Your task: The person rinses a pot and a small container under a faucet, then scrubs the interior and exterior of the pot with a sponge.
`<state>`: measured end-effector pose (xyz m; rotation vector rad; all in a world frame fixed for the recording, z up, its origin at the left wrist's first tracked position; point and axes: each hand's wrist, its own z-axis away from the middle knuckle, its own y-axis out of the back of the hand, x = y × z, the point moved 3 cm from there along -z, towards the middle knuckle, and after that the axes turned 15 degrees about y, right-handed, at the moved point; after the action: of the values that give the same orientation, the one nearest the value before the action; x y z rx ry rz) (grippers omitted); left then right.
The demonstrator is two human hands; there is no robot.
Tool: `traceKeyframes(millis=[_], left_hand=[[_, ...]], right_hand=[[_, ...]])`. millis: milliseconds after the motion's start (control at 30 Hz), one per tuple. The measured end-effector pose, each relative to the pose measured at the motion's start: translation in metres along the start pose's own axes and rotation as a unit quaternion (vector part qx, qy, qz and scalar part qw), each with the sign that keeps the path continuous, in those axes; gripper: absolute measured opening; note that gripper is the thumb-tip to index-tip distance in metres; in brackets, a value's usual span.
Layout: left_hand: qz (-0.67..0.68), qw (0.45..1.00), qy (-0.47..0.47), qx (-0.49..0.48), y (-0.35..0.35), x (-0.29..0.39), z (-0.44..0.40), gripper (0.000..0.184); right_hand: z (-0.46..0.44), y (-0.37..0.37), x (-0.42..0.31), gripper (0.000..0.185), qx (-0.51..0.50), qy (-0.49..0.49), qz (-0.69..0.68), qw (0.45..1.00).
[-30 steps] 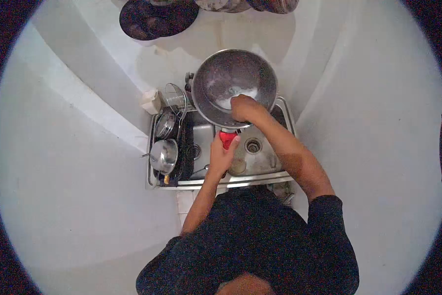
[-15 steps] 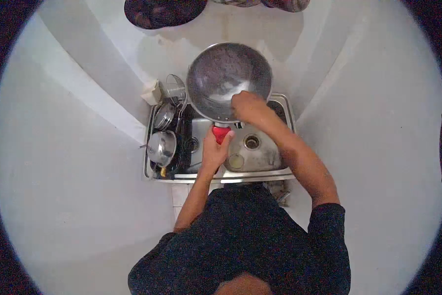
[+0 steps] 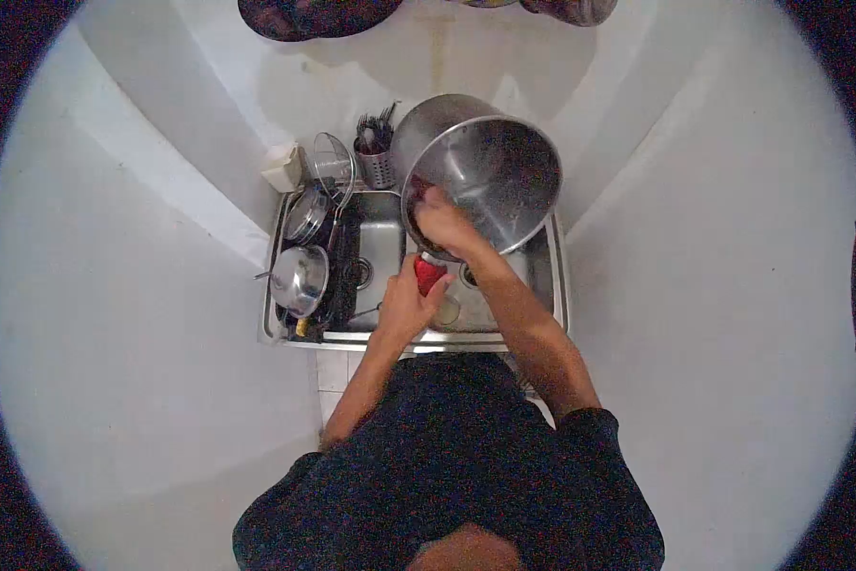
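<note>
A deep wok (image 3: pixel 504 176) with a grey metallic inside is tilted above the double sink (image 3: pixel 380 236). My left hand (image 3: pixel 409 303) is wrapped round its red handle (image 3: pixel 431 274). Inside the wok, close to the left part of its rim, my right hand (image 3: pixel 444 225) presses against the wall with curled fingers. A dark reddish patch shows at the fingertips; whether it is a scrubbing pad cannot be made out. Below the wok, a small round pale thing (image 3: pixel 446 310) lies in the right basin.
Left of the basins sit a shiny steel pan (image 3: pixel 301 281), stacked metal pans (image 3: pixel 307 215) and a wire strainer (image 3: pixel 334 162). A perforated holder (image 3: pixel 378 169) with cutlery stands behind the sink, near a whitish box (image 3: pixel 282 168). Walls rise close on both sides.
The wok has turned and tilted, its opening swinging right and uncovering the cutlery holder. My right hand has moved left along its inside. My left hand stays on the handle.
</note>
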<state>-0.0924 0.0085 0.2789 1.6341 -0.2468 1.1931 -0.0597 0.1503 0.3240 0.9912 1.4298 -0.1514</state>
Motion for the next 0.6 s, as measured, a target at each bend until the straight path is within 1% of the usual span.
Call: traceKeyframes(millis=[100, 133, 167, 233, 267, 300, 400, 500, 600], left_hand=[[0.009, 1.0, -0.005, 0.028, 0.008, -0.002, -0.002, 0.056], [0.017, 0.999, -0.007, 0.04, 0.014, 0.003, -0.002, 0.055], [-0.001, 0.999, -0.012, 0.049, 0.019, 0.006, -0.002, 0.054], [-0.04, 0.997, -0.016, 0.067, 0.032, 0.017, -0.004, 0.054], [-0.048, 0.998, 0.016, 0.028, 0.058, 0.008, -0.005, 0.053], [-0.066, 0.997, 0.015, 0.028, 0.071, 0.009, -0.002, 0.052], [-0.115, 0.993, 0.0, 0.029, 0.089, 0.014, -0.006, 0.052], [-0.107, 0.993, -0.022, 0.033, 0.1, 0.02, -0.004, 0.051], [-0.097, 0.993, -0.05, 0.037, 0.077, 0.017, -0.008, 0.051]], right_hand=[[-0.001, 0.006, 0.018, 0.035, -0.124, 0.121, 0.12, 0.977], [0.004, 0.015, 0.02, 0.034, -0.13, 0.212, 0.234, 0.94], [0.007, 0.028, 0.026, 0.034, -0.149, 0.194, 0.334, 0.91], [0.007, 0.063, 0.017, 0.032, -0.184, 0.155, 0.518, 0.821], [-0.007, 0.065, 0.007, 0.03, -0.145, 0.165, 0.58, 0.784], [-0.015, 0.071, 0.011, 0.029, -0.098, 0.183, 0.621, 0.756], [-0.021, 0.084, -0.023, 0.028, -0.181, 0.054, 0.608, 0.771], [-0.006, 0.063, -0.022, 0.029, -0.162, 0.12, 0.584, 0.786], [-0.003, 0.019, 0.007, 0.032, -0.166, 0.183, 0.395, 0.885]])
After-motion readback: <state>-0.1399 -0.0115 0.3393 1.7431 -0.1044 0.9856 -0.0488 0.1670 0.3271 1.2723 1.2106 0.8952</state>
